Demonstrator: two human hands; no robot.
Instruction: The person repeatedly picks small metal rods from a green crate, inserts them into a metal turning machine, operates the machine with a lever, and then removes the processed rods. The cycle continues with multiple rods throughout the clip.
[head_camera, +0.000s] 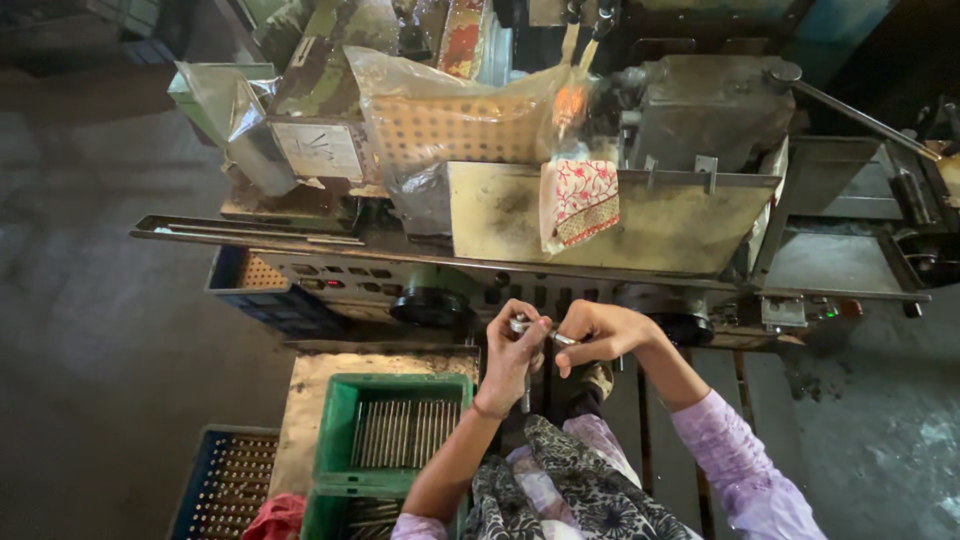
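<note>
My left hand (515, 355) and my right hand (592, 332) meet in front of a grimy metal machine (620, 215). Together they pinch a small shiny metal rod (545, 333) that lies crosswise between the fingertips. My left fingers close on one end near a round silvery head, my right thumb and forefinger grip the other end. Below my left forearm stands a green plastic crate (340, 430) filled with several thin metal rods laid side by side.
A blue perforated crate (225, 480) sits at the lower left, another blue crate (270, 295) under the machine's long metal rail (250, 233). Clear plastic bags (450, 110) and a red patterned cloth (580, 200) rest on the machine. A wooden pallet (655, 410) lies underfoot.
</note>
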